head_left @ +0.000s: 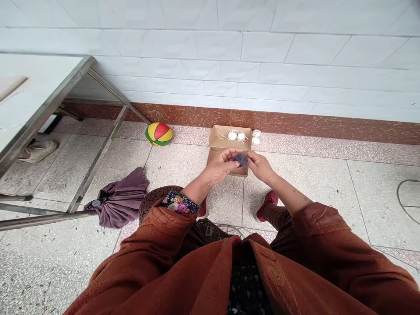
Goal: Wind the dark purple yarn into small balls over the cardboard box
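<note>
A small dark grey-blue ball of yarn [241, 159] is held up in front of me, above a cardboard box on the floor. My left hand [223, 167] grips it from the left between thumb and fingers. On its other side, my right hand [259, 165] is closed with fingertips at the ball's right edge; whether a strand is pinched there is too small to make out. Below and behind the hands lies the open cardboard box [218, 139]. White yarn balls [232, 134] with loose strands sit in its far part, and two more white balls [256, 140] rest on the floor beside it.
A metal-framed table [49, 105] stands at the left. Near its leg lie a yellow, red and green ball [159, 134] and a folded purple umbrella [126, 199]. A tiled wall [262, 70] runs across the back. A cable [402, 197] curls on the floor at right.
</note>
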Action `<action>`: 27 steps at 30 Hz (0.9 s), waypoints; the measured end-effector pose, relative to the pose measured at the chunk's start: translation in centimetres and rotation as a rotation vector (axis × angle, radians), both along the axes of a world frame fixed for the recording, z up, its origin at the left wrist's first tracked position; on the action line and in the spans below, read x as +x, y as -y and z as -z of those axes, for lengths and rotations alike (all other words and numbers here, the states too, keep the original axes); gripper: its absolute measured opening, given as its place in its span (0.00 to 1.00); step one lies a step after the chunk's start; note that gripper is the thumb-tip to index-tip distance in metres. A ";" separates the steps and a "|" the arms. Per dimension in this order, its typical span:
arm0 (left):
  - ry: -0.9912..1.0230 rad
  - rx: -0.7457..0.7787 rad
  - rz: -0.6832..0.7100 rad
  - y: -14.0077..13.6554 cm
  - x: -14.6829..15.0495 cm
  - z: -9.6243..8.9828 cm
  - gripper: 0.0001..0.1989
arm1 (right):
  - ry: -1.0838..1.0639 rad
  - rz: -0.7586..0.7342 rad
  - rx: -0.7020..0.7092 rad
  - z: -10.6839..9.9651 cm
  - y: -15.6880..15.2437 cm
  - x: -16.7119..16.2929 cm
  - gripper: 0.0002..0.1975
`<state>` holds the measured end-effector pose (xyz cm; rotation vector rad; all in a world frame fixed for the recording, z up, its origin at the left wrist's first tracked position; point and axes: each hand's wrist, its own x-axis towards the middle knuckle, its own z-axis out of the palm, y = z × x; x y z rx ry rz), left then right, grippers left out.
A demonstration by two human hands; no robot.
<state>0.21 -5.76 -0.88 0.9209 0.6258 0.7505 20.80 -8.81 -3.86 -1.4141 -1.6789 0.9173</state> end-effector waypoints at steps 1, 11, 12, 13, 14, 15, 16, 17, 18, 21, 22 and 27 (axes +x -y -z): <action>0.000 -0.002 -0.040 -0.2 -0.1 0.0 0.23 | 0.031 -0.024 0.006 0.0 0.2 -0.2 0.13; -0.405 0.155 -0.204 -1.4 -0.1 1.0 0.25 | 0.004 -0.208 0.172 -3.0 1.2 -0.3 0.13; -0.420 0.177 -0.167 -1.3 0.0 0.9 0.29 | -0.003 -0.178 0.188 -3.1 1.0 -0.2 0.13; -0.408 0.188 -0.114 -1.1 0.1 0.9 0.33 | -0.006 -0.140 0.204 -3.1 0.8 -0.1 0.13; -0.370 0.191 -0.047 -0.8 0.2 0.7 0.36 | -0.007 -0.100 0.218 -2.9 0.6 0.1 0.13; -0.311 0.190 0.024 -0.6 0.2 0.6 0.37 | -0.006 -0.063 0.226 -2.7 0.4 0.2 0.13; -0.243 0.184 0.085 -0.5 0.3 0.4 0.38 | -0.006 -0.030 0.227 -2.4 0.1 0.3 0.13; -0.176 0.175 0.125 -0.3 0.2 0.2 0.38 | -0.005 -0.004 0.217 -2.0 0.0 0.3 0.14; -0.120 0.161 0.136 -0.3 0.2 0.1 0.38 | -0.001 0.011 0.198 -1.7 -0.1 0.3 0.14; -0.033 0.106 0.013 -0.5 0.0 -0.2 0.33 | 0.036 0.009 0.131 -0.9 0.1 0.1 0.14; -0.033 0.092 -0.044 -0.7 -0.1 -0.1 0.32 | 0.050 -0.014 0.118 -0.9 0.3 -0.1 0.14; -0.202 0.102 -0.250 -1.4 -0.3 0.6 0.26 | 0.037 -0.229 0.143 -2.3 1.2 -0.5 0.16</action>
